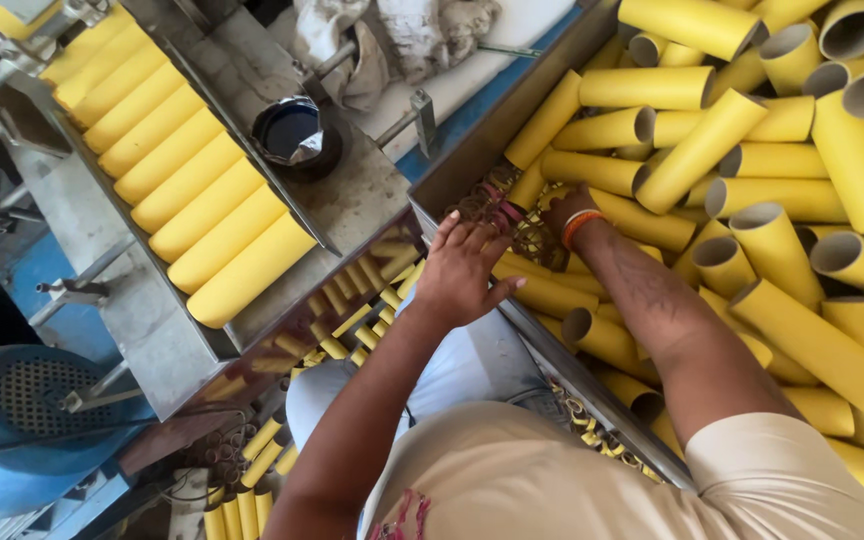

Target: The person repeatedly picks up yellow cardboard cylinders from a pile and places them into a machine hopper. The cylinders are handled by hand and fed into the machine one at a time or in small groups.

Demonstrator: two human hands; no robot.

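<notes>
— Counting hands, nearest first?
— Seeing two: left hand [462, 270] hovering, fingers apart, at the bin [492, 130] left rim; right hand [564, 208] reaching among dozens of yellow tubes [752, 260], grip impossible to tell.
— Farther?
— Counting roughly nine rowed tubes [187, 180] lying across the tray [82, 230], one dark cup [292, 135].

The person wears a pale beige short-sleeved cotton shirt [542, 470], its sleeve ending above the elbow on the right arm. Near the lower hem of the view a small pink-red embroidered or printed motif [402, 518] shows on the fabric (its shape is too blurred to tell). Around the right wrist sit thin orange and white thread bands [579, 224]. Light, whitish trousers [452, 365] cover the legs. Both forearms are bare, without gloves.
</notes>
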